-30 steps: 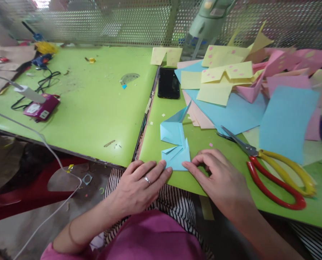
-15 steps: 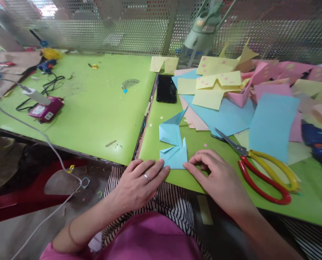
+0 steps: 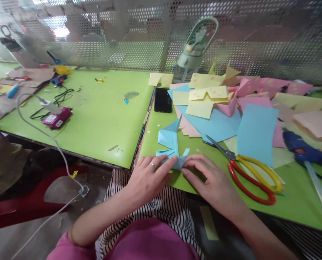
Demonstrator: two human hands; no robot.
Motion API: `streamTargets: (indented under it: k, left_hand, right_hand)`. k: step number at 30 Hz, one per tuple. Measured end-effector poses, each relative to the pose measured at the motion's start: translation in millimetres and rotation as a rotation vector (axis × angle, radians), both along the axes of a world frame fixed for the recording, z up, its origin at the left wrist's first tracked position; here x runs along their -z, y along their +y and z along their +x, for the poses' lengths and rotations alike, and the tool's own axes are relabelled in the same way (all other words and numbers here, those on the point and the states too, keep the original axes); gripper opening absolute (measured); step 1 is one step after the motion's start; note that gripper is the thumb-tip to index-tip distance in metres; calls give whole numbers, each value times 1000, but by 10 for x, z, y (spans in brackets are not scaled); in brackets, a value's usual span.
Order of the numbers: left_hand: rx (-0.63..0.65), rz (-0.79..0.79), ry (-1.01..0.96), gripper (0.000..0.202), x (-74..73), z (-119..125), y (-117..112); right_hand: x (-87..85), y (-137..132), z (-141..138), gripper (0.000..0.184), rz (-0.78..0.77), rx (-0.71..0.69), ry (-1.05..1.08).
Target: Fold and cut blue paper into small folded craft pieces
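A folded light-blue paper lies near the table's front edge, with a pointed flap standing up at its far end and creased layers nearer me. My left hand, with a ring on one finger, presses its fingertips on the paper's near left part; the thumb is mostly hidden. At the near right corner, my right hand pinches the paper between thumb and curled fingers. The near edge is bent upward between both hands. To the right lie scissors with one red and one yellow handle, blades open.
A black phone lies beyond the folded paper. Blue, yellow and pink papers pile up at right, beside a blue glue gun. A green-topped bottle stands behind. Leftward are a protractor and a purple power socket.
The paper's near edge has been bent up, and a narrow strip at its right now tilts outward. My left fingers have moved further over the paper. The camera view has shifted slightly.
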State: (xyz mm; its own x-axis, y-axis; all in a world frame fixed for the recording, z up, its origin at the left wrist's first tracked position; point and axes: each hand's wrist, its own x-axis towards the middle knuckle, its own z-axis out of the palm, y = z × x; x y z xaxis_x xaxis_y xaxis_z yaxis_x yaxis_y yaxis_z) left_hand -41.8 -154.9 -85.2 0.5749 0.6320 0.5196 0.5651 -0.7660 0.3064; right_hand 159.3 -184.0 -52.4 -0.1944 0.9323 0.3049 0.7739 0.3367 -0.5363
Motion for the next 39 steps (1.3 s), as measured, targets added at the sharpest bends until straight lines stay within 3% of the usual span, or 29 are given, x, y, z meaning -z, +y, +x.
streamTargets:
  k: [2,5,7,9,11,14,17,22,25,29,34,39]
  left_hand:
    - [51,-231,-181,36,-74,29,73]
    - [135,-690,-648,43,-234,54,212]
    - [178,-948,-989,48,-353,67,325]
    - [208,-1113,-1267,47,-456,74,444]
    - [217,-1222,-1448,44,-520,79,555]
    - [155,-1327,-1533,45,-513,99,683]
    - [48,-1338,-1485,47,-403,146,755]
    - [-22,-1303,-1309,63,-196,160,771]
    - [-67,-1230,-1168,73,-134,68,759]
    - [-108,-1119,-975,72,-101,-112,775]
    - [-163,-944,-847,69,-115,-311,891]
    - [-193,-841,-771,64,-197,-427,990]
  right_hand:
    - [-90,30,40,18,-6,-51,22]
    - [-219,102,134,29,96,-79,7]
    - [-264,161,218,45,217,7,7]
    - [-262,225,303,53,241,161,116]
    - [-225,287,364,59,113,271,321]
    - [-158,356,380,75,-179,320,624]
    - [-126,405,349,80,-322,319,822]
    - [-55,501,400,71,-280,299,805]
    - [27,517,472,65,-247,302,724]
    - [71,453,562,59,-182,321,517]
    - [-56,326,691,53,-25,424,214]
    - [-151,287,737,41,15,392,65]
